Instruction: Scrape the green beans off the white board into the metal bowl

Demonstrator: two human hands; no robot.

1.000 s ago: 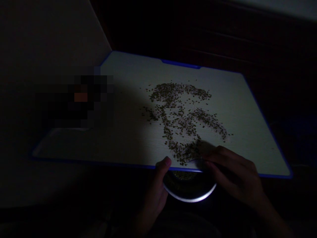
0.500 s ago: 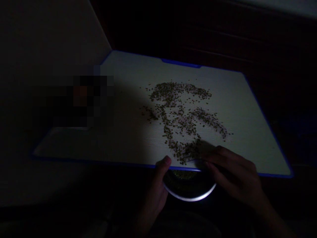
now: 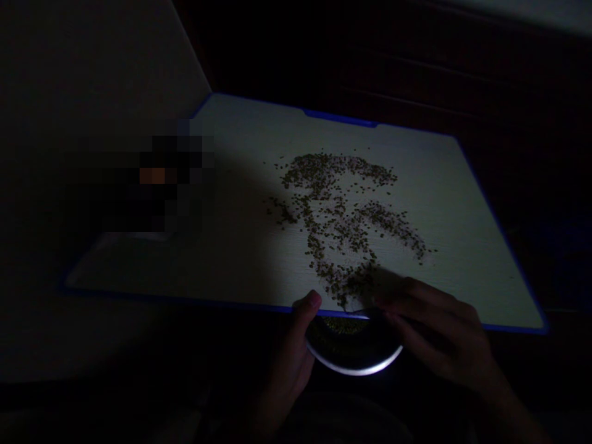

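Small dark green seeds, like mung beans (image 3: 342,231), lie scattered in loose bands over a white board with a blue edge (image 3: 462,246). Under its near edge is a round bowl with a shiny rim (image 3: 356,372), and more green seeds show inside it. My left hand (image 3: 293,351) is at the bowl's left side, its thumb over the board's edge and its other fingers mostly hidden. At the near edge, my right hand (image 3: 439,327) has its fingers pinched together beside the seeds. A thin dark piece seems to stick out from the fingertips, too dim to name.
A blurred-out patch (image 3: 148,179) covers something at the board's left end. A blue handle-like strip (image 3: 340,118) runs along the far edge. Pale surface (image 3: 92,61) lies at the upper left, and dark horizontal boards (image 3: 416,80) are behind. The room is very dim.
My right fingertips have moved slightly toward the near edge, over the bowl. Seeds close to them have shifted a little the same way. My left hand and the bowl stay in place.
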